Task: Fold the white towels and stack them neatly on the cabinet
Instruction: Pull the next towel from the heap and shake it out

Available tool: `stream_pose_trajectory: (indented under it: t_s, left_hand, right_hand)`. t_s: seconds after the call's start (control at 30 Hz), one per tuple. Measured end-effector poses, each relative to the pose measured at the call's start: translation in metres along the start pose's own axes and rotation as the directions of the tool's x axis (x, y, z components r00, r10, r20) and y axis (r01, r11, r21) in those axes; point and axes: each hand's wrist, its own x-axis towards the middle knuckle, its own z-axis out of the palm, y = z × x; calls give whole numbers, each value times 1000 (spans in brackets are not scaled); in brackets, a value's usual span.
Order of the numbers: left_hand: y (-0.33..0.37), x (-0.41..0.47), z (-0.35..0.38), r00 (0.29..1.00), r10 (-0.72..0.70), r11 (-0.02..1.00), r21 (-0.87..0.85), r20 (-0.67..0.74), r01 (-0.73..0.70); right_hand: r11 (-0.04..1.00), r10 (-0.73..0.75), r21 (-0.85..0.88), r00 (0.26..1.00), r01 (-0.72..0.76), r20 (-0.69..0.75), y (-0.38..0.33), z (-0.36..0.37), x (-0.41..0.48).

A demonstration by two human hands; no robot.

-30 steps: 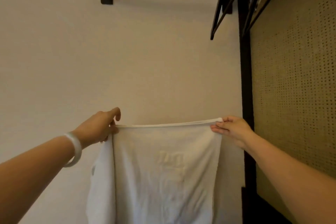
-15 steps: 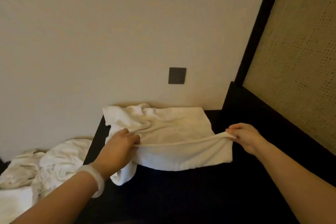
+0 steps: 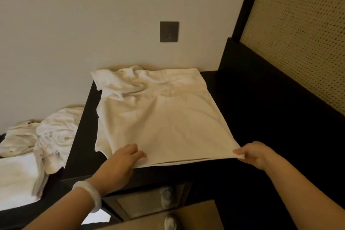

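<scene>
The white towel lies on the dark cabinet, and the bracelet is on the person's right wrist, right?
No. The head view shows the bracelet on the left wrist, not the right. The white towel does lie on the dark cabinet.

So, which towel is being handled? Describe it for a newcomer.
Find the dark cabinet under the grey wall socket. The towel lies spread on top, right hand pinching its near corner, left hand on its near edge. Unlike the crumpled towels beside the cabinet, it lies mostly flat.
</scene>
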Motion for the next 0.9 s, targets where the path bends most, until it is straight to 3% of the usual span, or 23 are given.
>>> stream_pose_trajectory:
  t_s: [0.07,0.17,0.3,0.37,0.47,0.53,0.63,0.77,0.9]
  left_hand:
    - [2,-2,10,1000,-5,998,57,15,4]
    - [-6,1,11,998,-58,997,42,-6,59]
    - [-27,48,-31,983,-153,988,-2,-99,154]
    - [-36,85,-74,955,-175,983,10,-240,183]
    - [-51,127,-152,830,-125,985,34,-543,171]
    - [-58,139,-180,788,-57,985,96,-613,146]
    - [-60,133,-162,845,-19,985,137,-535,109]
    - [-63,110,-86,948,-53,988,124,-315,96]
    - [-55,85,-31,988,-77,995,48,-131,84]
  right_hand:
    - [994,58,82,993,-67,103,7,-3,-3]
    - [977,32,199,972,-79,233,-5,-7,-8]
    - [952,-56,306,969,-21,241,-58,13,3]
    - [923,-180,376,958,86,224,-103,31,5]
    - [798,-457,528,863,292,213,-182,45,-6]
    - [733,-557,579,804,357,208,-217,45,-14]
    - [781,-526,502,824,371,210,-218,44,-6]
    - [912,-308,326,941,250,138,-165,46,26]
    - [978,-173,131,983,164,64,-106,41,46]
